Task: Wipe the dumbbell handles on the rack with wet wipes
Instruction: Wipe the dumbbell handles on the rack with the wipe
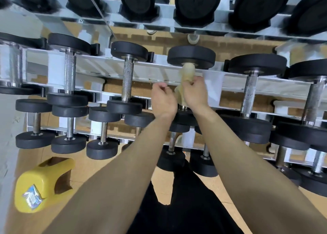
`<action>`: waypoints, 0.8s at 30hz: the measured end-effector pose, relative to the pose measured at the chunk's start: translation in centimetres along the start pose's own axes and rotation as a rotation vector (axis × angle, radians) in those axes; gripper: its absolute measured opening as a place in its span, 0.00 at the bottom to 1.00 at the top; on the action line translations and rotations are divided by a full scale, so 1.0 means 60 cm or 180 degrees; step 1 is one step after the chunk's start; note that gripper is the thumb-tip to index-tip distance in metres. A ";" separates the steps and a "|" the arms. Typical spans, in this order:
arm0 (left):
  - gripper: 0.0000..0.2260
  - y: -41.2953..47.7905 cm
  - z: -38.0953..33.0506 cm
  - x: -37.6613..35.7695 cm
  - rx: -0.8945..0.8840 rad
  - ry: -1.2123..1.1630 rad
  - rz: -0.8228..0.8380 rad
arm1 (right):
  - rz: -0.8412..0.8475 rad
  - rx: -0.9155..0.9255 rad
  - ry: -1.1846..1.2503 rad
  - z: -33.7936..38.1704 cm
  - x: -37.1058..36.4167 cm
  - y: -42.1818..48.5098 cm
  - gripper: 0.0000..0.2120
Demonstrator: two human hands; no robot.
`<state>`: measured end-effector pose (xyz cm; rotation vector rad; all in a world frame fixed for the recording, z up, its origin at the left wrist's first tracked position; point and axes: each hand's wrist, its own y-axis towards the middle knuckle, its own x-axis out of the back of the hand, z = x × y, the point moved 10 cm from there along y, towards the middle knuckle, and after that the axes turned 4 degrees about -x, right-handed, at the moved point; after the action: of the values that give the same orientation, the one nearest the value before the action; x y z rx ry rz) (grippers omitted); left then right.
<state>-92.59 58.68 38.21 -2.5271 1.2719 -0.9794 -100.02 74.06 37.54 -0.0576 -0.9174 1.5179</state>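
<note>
The right hand (194, 93) is squeezing the wipe (188, 72) round the handle (183, 107) of a dumbbell (191, 56) sitting on the rack (99, 61). The left hand (163, 100) is curling beside it, and I cannot tell if it is holding anything. The wipe is looking soft and floppy and the dumbbell heavy, so gripping round the handle is likely working best.

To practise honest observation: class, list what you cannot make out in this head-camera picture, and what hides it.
1. Head view: the handle of the dumbbell under the cloth, covered by the wipe and the right hand.
2. Whether the left hand holds anything: its curled fingers face away.
3. Label of the yellow container: blurred.
4. The top-row dumbbells: cut off by the upper edge.
</note>
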 end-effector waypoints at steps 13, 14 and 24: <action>0.05 -0.005 -0.004 -0.013 -0.0164 0.0042 -0.0129 | 0.1630 -0.1204 0.2266 -0.019 -0.092 0.072 0.17; 0.05 -0.006 -0.005 -0.012 -0.0231 0.0034 -0.0158 | 0.1754 -0.1223 0.2363 -0.016 -0.095 0.073 0.12; 0.09 -0.008 -0.006 -0.006 -0.0261 0.0101 -0.0349 | 0.1636 -0.0661 0.0592 -0.068 -0.071 0.029 0.14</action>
<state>-92.62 59.33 38.50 -2.6795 1.2171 -1.0133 -98.39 72.64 31.74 -0.6153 -0.9491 1.8415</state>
